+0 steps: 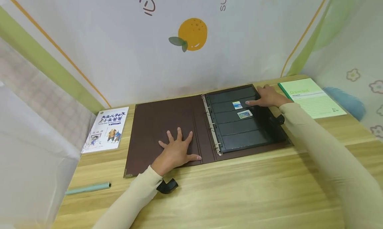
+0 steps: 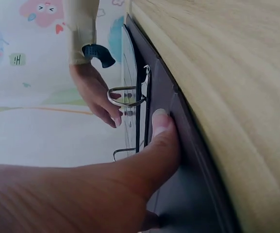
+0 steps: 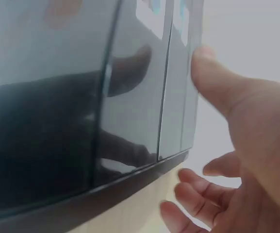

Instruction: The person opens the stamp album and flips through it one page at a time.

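Observation:
A brown ring-binder stamp album (image 1: 158, 119) lies spread out on the table, its metal rings (image 1: 211, 125) along the spine. Black pocket pages (image 1: 239, 135) fill its right side, and two stamps (image 1: 244, 114) show in their strips. My left hand (image 1: 175, 152) rests with fingers spread on the bare inside cover, thumb (image 2: 161, 126) close to the spine. At the pages' upper right edge is my right hand (image 1: 267, 96), its thumb over the page and its other fingers beyond the edge. In the right wrist view these fingers (image 3: 198, 199) hang loosely, apart from the page edge.
A white picture booklet (image 1: 106, 130) lies left of the album. Nearer the front left is a pale green tube-like stick (image 1: 88, 188). On the right sits a green notepad (image 1: 312, 97). Printed curtains (image 1: 143, 66) hang behind and beside the wooden table (image 1: 233, 192).

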`<state>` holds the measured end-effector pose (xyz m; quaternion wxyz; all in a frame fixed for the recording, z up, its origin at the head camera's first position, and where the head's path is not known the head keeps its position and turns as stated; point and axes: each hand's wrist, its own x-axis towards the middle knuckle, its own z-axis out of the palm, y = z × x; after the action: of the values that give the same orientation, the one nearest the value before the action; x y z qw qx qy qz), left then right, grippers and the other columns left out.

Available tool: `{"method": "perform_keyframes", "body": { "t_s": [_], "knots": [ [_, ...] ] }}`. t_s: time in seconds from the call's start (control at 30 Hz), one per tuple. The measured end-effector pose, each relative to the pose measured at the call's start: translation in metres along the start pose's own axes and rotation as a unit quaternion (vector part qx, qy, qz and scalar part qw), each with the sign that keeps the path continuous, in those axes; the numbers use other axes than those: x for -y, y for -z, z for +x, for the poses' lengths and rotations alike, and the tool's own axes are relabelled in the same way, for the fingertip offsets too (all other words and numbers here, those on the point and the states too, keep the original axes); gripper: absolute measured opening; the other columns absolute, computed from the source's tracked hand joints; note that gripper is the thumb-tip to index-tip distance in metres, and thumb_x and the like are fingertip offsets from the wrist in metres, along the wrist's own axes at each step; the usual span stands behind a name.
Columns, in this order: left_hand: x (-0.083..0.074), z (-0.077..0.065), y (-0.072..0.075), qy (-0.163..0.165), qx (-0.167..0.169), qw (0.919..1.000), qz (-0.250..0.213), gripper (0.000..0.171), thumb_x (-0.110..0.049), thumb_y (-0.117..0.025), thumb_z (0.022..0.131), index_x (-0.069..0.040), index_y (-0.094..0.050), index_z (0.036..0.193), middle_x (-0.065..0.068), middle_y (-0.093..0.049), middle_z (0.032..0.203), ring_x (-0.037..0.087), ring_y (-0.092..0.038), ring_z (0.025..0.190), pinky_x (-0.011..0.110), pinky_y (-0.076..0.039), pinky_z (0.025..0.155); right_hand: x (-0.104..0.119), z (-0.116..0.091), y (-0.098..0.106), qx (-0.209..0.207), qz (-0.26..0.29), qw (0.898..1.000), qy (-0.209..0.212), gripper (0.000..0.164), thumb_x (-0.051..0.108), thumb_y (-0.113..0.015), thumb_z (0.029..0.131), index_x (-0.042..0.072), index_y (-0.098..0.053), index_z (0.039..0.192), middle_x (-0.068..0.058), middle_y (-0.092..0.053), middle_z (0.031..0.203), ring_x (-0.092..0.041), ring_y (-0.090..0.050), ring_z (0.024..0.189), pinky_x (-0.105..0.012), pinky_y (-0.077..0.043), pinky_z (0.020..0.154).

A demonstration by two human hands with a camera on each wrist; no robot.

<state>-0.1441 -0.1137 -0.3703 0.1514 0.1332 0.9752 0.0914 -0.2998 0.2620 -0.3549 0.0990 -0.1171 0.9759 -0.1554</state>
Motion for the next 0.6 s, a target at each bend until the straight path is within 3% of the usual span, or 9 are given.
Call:
{"method": "perform_keyframes", "body": {
  "t_s": [0.1, 0.3, 0.6],
  "knots": [
    [0.0, 0.0, -0.005, -0.007, 0.0, 1.0, -0.007, 0.098, -0.064, -0.071, 0.084, -0.021, -0.029, 0.161, 0.03, -0.01, 0.166, 0.067, -0.004, 0.145, 0.09, -0.015, 0.1, 0.0, 0.007, -0.001, 0.016, -0.001, 0.999, -0.029, 0.093, 0.051, -0.067, 0.092, -0.022, -0.035, 0.14, -0.044, -0.041, 0.133, -0.054, -0.042, 0.121, -0.065, -0.04, 0.101],
    [0.001, 0.002, -0.009, -0.006, -0.003, 0.9999, -0.013, 0.099, -0.064, -0.071, 0.083, -0.022, -0.028, 0.162, 0.029, -0.009, 0.167, 0.066, -0.004, 0.145, 0.089, -0.014, 0.101, 0.003, 0.014, -0.005, 0.026, -0.007, 0.999, -0.031, 0.084, 0.051, -0.07, 0.089, -0.019, -0.052, 0.131, -0.036, -0.056, 0.12, -0.044, -0.043, 0.111, -0.059, -0.044, 0.096],
    [0.005, 0.003, -0.004, -0.003, 0.001, 1.0, -0.006, 0.099, -0.065, -0.069, 0.084, -0.023, -0.025, 0.162, 0.028, -0.006, 0.167, 0.065, -0.002, 0.146, 0.089, -0.013, 0.102, 0.007, 0.018, -0.007, 0.016, 0.022, 0.998, -0.056, 0.088, 0.049, -0.072, 0.089, -0.019, -0.045, 0.137, -0.037, -0.048, 0.124, -0.045, -0.037, 0.116, -0.063, -0.04, 0.102]
  ]
}}
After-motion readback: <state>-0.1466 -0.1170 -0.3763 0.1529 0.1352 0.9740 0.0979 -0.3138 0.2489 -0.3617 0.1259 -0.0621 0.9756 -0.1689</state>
